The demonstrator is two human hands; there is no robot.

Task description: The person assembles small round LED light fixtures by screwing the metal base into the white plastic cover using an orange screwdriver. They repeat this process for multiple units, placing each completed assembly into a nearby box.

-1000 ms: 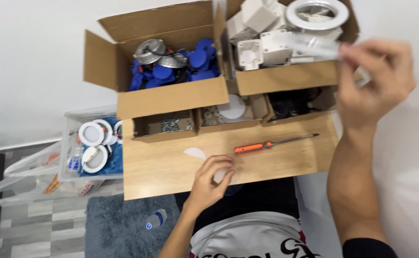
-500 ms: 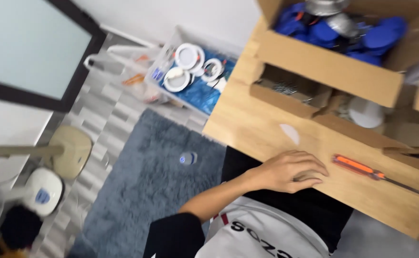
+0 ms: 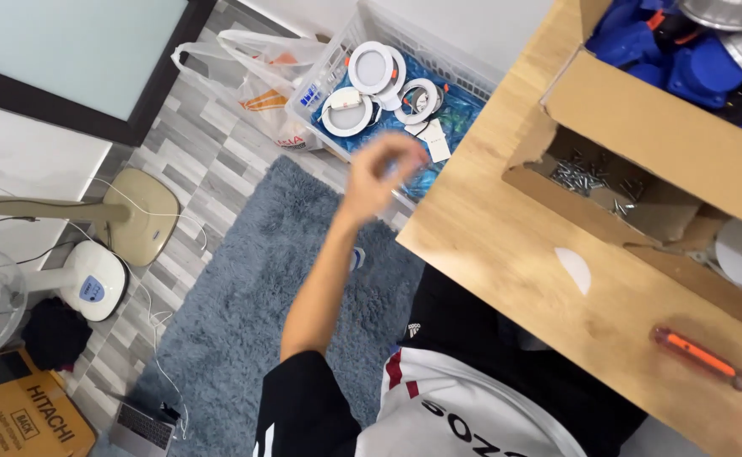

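Observation:
My left hand (image 3: 384, 169) is lifted off the wooden table (image 3: 489, 245) and hangs, motion-blurred, over the near edge of a clear plastic bin (image 3: 324, 80) on the floor. Its fingers are bunched together; whether they hold anything is too blurred to tell. Several round white light fittings (image 3: 371, 66) lie in the bin on blue wrapping. My right hand is out of the picture. An orange-handled screwdriver (image 3: 701, 357) lies on the table at the lower right, and a small white disc (image 3: 576, 269) lies mid-table.
A shallow cardboard tray of screws (image 3: 591, 173) and a large cardboard box (image 3: 667, 127) of blue and metal parts stand on the table. On the floor are a grey rug (image 3: 244, 313), a plastic bag (image 3: 252, 68), fan bases (image 3: 138, 216) and a cardboard box (image 3: 24, 419).
My left hand left the table's front edge and swung left and up over the floor bin. The view turned further left toward the floor; my right hand dropped out of sight.

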